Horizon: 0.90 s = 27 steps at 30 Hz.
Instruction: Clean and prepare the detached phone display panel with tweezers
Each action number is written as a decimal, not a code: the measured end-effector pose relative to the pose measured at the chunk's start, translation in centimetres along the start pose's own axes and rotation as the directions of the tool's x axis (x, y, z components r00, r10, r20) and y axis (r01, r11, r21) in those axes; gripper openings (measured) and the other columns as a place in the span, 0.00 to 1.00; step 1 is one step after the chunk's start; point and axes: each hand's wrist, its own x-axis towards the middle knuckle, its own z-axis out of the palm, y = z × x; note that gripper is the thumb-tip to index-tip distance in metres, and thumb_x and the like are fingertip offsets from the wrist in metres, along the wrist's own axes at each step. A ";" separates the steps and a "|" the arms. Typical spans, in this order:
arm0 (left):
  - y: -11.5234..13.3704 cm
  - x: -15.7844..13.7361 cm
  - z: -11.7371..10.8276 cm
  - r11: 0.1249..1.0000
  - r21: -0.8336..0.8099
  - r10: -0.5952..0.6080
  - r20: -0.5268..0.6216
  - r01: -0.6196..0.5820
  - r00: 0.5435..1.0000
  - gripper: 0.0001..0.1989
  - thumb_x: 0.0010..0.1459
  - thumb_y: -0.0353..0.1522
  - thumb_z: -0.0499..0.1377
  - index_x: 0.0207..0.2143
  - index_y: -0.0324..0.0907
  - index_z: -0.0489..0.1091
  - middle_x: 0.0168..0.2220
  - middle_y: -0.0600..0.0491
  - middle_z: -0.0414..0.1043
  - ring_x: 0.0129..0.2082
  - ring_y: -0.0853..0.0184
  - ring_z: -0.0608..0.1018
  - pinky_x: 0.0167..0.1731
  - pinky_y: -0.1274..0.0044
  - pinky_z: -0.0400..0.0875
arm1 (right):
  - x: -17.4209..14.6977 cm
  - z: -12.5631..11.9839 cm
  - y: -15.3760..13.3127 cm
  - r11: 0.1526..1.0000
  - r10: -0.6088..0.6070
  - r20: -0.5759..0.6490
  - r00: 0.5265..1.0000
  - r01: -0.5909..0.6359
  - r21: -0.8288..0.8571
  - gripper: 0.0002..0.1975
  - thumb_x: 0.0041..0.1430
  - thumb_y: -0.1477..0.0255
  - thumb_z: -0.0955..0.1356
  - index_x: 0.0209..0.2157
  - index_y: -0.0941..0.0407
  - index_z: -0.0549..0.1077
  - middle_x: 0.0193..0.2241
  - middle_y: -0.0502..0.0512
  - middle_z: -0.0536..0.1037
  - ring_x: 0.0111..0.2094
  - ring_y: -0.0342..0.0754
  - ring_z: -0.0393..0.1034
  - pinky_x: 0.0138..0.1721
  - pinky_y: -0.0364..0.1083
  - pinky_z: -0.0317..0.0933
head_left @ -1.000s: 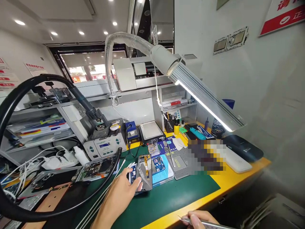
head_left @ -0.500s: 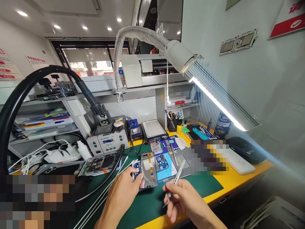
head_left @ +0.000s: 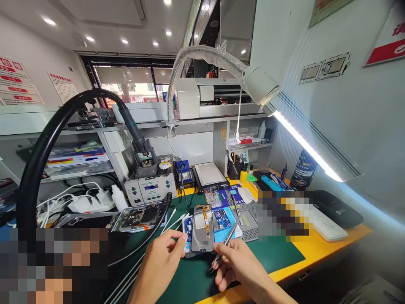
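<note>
A dark phone screen [head_left: 199, 242], its back and orange flex cable [head_left: 207, 220] facing up, lies over a blue phone body [head_left: 187, 226] on the green mat. At the left edge of this phone, my left hand [head_left: 163, 255] is closed, thumb and forefinger gripping the edge. My right hand [head_left: 236, 264] is closed around metal tweezers [head_left: 232, 231], tips pointing down toward me. Its thumb and forefinger are at the screen's lower right corner. Behind it rests an opened device with a blue circuit board [head_left: 222, 218], on a light blue sheet.
A soldering station [head_left: 155, 188] and an opened device [head_left: 139, 217] stand at the left, with a black hose [head_left: 152, 236] curving across. The lit lamp [head_left: 306, 143] hangs over the right. A white power bank-like block [head_left: 325, 221] lies at the right. White cables [head_left: 126, 278] cross the mat.
My right hand has moved left, bringing the tweezers to the screen's lower right corner. My left thumb has slid off the screen toward the phone's outer edge. The view has shifted left.
</note>
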 end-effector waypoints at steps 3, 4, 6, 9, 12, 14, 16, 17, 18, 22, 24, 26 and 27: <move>-0.5 -0.2 -0.3 0.999 -0.051 -0.004 -0.017 0.003 1.000 0.24 0.56 0.54 0.56 0.34 0.42 0.73 0.24 0.51 0.75 0.17 0.65 0.70 0.19 0.75 0.58 | 0.3 0.4 0.3 1.000 -0.010 -0.001 1.000 0.010 -0.005 0.25 0.65 0.60 0.67 0.20 0.62 0.73 0.13 0.58 0.77 0.10 0.42 0.70 0.14 0.37 0.65; -0.7 -0.2 -0.4 0.998 -0.066 -0.004 -0.020 0.003 1.000 0.25 0.55 0.55 0.57 0.34 0.42 0.74 0.24 0.51 0.75 0.17 0.66 0.69 0.18 0.75 0.58 | 0.4 0.5 0.4 1.000 -0.011 0.000 1.000 0.011 -0.009 0.25 0.65 0.60 0.67 0.20 0.62 0.73 0.13 0.57 0.77 0.10 0.42 0.70 0.14 0.37 0.65; -1.2 -0.2 -0.6 0.996 -0.095 -0.002 -0.023 0.000 1.000 0.25 0.55 0.55 0.58 0.34 0.42 0.74 0.24 0.51 0.75 0.16 0.67 0.68 0.18 0.75 0.59 | 0.6 0.7 0.5 1.000 -0.016 0.000 1.000 0.016 -0.011 0.24 0.65 0.60 0.68 0.20 0.61 0.73 0.13 0.55 0.77 0.11 0.41 0.70 0.14 0.37 0.65; -1.8 -0.3 -0.7 0.991 -0.134 0.006 -0.014 -0.008 1.000 0.26 0.55 0.56 0.57 0.34 0.41 0.73 0.24 0.52 0.75 0.16 0.70 0.67 0.19 0.76 0.60 | 0.8 0.8 0.9 0.999 -0.039 -0.010 0.999 0.039 0.010 0.23 0.63 0.59 0.69 0.21 0.62 0.74 0.13 0.56 0.77 0.11 0.41 0.71 0.15 0.37 0.64; -2.0 -0.5 -0.9 0.984 -0.176 0.005 0.009 -0.003 1.000 0.26 0.56 0.55 0.57 0.33 0.41 0.73 0.25 0.53 0.74 0.15 0.71 0.66 0.16 0.77 0.58 | 0.7 0.6 1.2 0.997 -0.069 -0.012 0.998 0.069 0.039 0.22 0.58 0.58 0.71 0.22 0.63 0.74 0.14 0.59 0.78 0.12 0.42 0.72 0.17 0.38 0.66; -2.0 -0.8 -1.0 0.977 -0.212 0.001 0.018 0.003 1.000 0.25 0.57 0.54 0.58 0.34 0.41 0.73 0.25 0.53 0.73 0.15 0.72 0.66 0.14 0.79 0.55 | 0.3 0.4 1.3 0.994 -0.090 -0.004 0.996 0.090 0.055 0.22 0.56 0.56 0.72 0.23 0.63 0.74 0.15 0.59 0.78 0.13 0.43 0.73 0.18 0.38 0.67; -2.0 -1.0 -1.3 0.967 -0.256 -0.003 0.023 0.009 1.000 0.25 0.57 0.54 0.58 0.33 0.40 0.73 0.25 0.53 0.73 0.15 0.73 0.65 0.13 0.80 0.54 | -0.3 0.1 1.2 0.992 -0.106 0.012 0.994 0.105 0.069 0.24 0.53 0.54 0.74 0.24 0.62 0.73 0.15 0.58 0.78 0.13 0.42 0.72 0.18 0.37 0.66; -2.1 -1.1 -1.4 0.960 -0.281 -0.006 0.027 0.013 1.000 0.25 0.56 0.54 0.59 0.33 0.40 0.73 0.24 0.53 0.73 0.15 0.73 0.65 0.13 0.81 0.54 | -0.7 0.0 1.1 0.991 -0.114 0.025 0.993 0.112 0.075 0.24 0.52 0.53 0.74 0.24 0.62 0.72 0.15 0.57 0.78 0.13 0.41 0.72 0.17 0.36 0.64; -2.1 -1.2 -1.5 0.950 -0.310 -0.009 0.034 0.019 0.999 0.25 0.55 0.54 0.60 0.32 0.40 0.73 0.24 0.52 0.73 0.15 0.73 0.65 0.12 0.81 0.54 | -1.1 -0.1 1.0 0.990 -0.123 0.040 0.992 0.120 0.080 0.25 0.52 0.52 0.74 0.24 0.61 0.72 0.15 0.56 0.78 0.13 0.41 0.71 0.17 0.36 0.63; -1.6 -1.5 -1.4 0.880 -0.474 -0.009 0.046 0.030 0.999 0.28 0.50 0.56 0.63 0.34 0.40 0.76 0.28 0.48 0.75 0.22 0.65 0.73 0.15 0.77 0.66 | -2.5 -0.1 -0.2 0.985 -0.161 0.116 0.980 0.153 0.076 0.24 0.54 0.52 0.75 0.27 0.60 0.71 0.20 0.54 0.79 0.16 0.40 0.73 0.17 0.34 0.62; -0.7 -1.8 -0.8 0.809 -0.587 0.007 0.065 0.033 0.998 0.27 0.54 0.55 0.60 0.39 0.40 0.77 0.34 0.44 0.77 0.32 0.59 0.79 0.26 0.71 0.75 | -2.9 0.4 -1.0 0.986 -0.169 0.169 0.971 0.164 0.044 0.22 0.55 0.55 0.75 0.29 0.61 0.72 0.24 0.54 0.80 0.18 0.41 0.75 0.19 0.35 0.65; 0.4 -2.0 -0.1 0.629 -0.768 0.028 0.178 0.121 0.984 0.24 0.59 0.50 0.58 0.42 0.39 0.77 0.35 0.42 0.79 0.36 0.55 0.81 0.33 0.67 0.77 | -3.0 1.3 -2.1 0.984 -0.171 0.234 0.957 0.177 -0.003 0.21 0.57 0.56 0.74 0.29 0.62 0.74 0.24 0.56 0.81 0.17 0.42 0.75 0.21 0.37 0.67; 1.0 -1.9 0.1 0.492 -0.847 0.029 0.248 0.202 0.968 0.23 0.59 0.48 0.58 0.42 0.38 0.78 0.35 0.42 0.79 0.36 0.54 0.81 0.34 0.66 0.77 | -2.9 1.9 -2.8 0.982 -0.171 0.269 0.948 0.185 -0.027 0.22 0.57 0.56 0.74 0.28 0.63 0.75 0.22 0.57 0.80 0.17 0.43 0.75 0.21 0.38 0.68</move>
